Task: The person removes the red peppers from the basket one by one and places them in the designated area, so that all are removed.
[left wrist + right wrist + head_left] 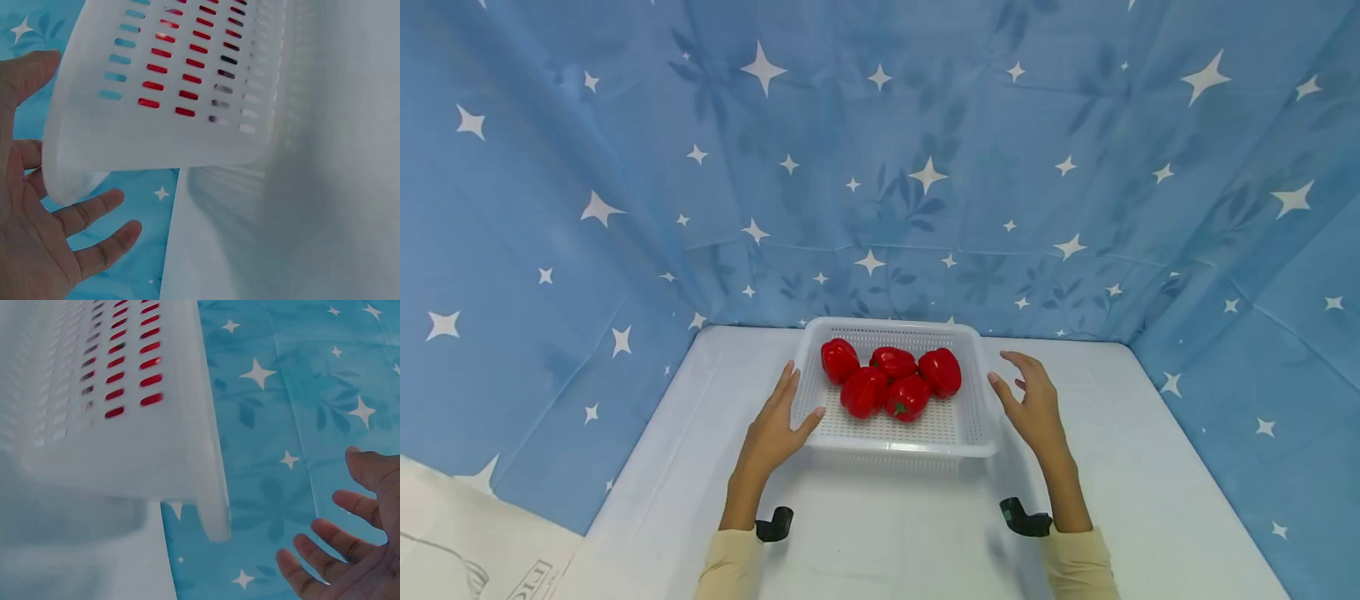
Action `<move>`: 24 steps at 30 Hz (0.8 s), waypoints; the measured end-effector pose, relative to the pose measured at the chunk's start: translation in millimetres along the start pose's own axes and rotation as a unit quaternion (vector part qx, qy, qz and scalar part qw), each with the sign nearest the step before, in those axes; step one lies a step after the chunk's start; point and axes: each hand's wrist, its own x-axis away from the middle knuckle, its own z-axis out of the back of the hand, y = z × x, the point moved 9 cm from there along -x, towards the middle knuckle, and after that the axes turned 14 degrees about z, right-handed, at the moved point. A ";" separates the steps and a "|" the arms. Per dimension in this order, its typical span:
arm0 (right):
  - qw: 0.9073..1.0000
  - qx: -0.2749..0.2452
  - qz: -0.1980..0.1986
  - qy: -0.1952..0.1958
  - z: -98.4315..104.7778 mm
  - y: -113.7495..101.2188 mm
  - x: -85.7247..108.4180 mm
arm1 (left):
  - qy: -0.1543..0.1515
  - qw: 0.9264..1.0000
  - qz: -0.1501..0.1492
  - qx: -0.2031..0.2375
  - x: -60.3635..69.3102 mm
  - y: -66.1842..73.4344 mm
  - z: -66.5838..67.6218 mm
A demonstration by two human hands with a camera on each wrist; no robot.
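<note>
A white plastic basket [895, 444] with slotted walls sits on the white table, holding several red bell peppers [863, 392]. At its left rim is my left hand [775, 429], fingers extended and thumb spread. In the left wrist view this hand [37, 225] lies along the edge of the basket [156, 144]; whether it touches the rim I cannot tell. My right hand [1033, 408] is off the basket's right side, its fingers loosely bent around nothing. A gap separates that hand [356, 550] from the basket wall [144, 456] in the right wrist view.
The white table [895, 533] extends around the basket. Blue star-print curtains [880, 208] stand behind it and on both sides. A pale printed sheet [475, 542] lies at the lower left. Dark wrist straps [1026, 518] are on both wrists.
</note>
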 end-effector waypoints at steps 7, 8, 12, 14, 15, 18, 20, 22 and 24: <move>0.987 -0.136 -0.076 -0.024 -17.2 9.7 -6.5 | -0.018 1.000 0.009 0.015 3.5 -4.9 -13.9; 0.984 -0.151 -0.085 -0.032 -20.6 11.1 -7.6 | -0.017 1.000 0.008 0.014 3.8 -5.6 -14.6; 0.973 -0.197 -0.103 -0.065 -33.1 13.4 -12.5 | -0.009 1.000 0.006 0.025 3.7 -7.8 -14.9; 0.967 -0.217 -0.107 -0.076 -38.3 13.3 -15.1 | -0.010 0.999 0.007 0.029 3.1 -9.0 -15.5; 0.964 -0.227 -0.109 -0.081 -41.0 13.1 -16.3 | -0.011 0.999 0.008 0.033 2.7 -9.7 -15.7; 0.955 -0.254 -0.124 -0.094 -49.0 13.1 -18.9 | -0.012 0.999 0.014 0.043 1.9 -11.5 -15.9; 0.948 -0.267 -0.140 -0.106 -54.6 13.7 -19.3 | -0.011 0.999 0.016 0.050 1.8 -12.3 -15.4; 0.943 -0.270 -0.154 -0.118 -59.4 14.8 -18.9 | -0.011 0.998 0.016 0.054 1.7 -13.0 -15.2; 0.941 -0.262 -0.166 -0.132 -63.3 15.9 -18.4 | -0.008 0.998 0.016 0.056 1.8 -14.1 -14.9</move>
